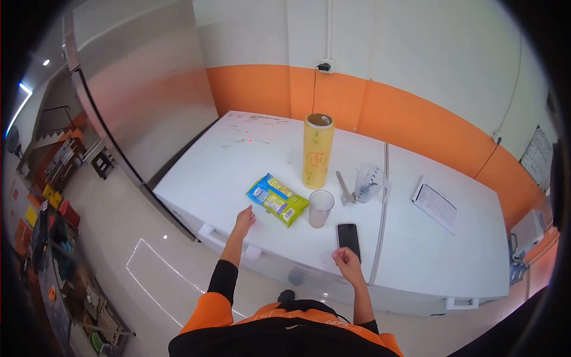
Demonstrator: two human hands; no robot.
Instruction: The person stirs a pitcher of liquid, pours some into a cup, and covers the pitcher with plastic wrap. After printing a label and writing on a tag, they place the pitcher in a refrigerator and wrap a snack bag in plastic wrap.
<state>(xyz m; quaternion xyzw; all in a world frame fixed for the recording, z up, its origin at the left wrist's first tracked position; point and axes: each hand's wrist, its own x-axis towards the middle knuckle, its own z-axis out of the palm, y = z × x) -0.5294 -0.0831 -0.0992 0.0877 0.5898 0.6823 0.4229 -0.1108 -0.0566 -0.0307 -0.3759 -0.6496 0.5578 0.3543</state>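
Observation:
My left hand [244, 219] reaches out with fingers apart over the front of a white chest freezer lid [238, 160], just short of a yellow and blue snack packet [277, 199]. My right hand [345, 260] hovers with fingers curled near the front edge, just below a black phone [348, 239] lying flat. It holds nothing that I can see. A translucent plastic cup [320, 208] stands between the packet and the phone. Behind it stands a tall yellow roll of cling film [317, 151].
A clear measuring jug [367, 182] and a metal tool [344, 188] lie right of the roll. A printed paper sheet [435, 204] lies on the right lid. A steel fridge [143, 89] stands at the left. A wall socket [324, 66] sits above the orange wall band.

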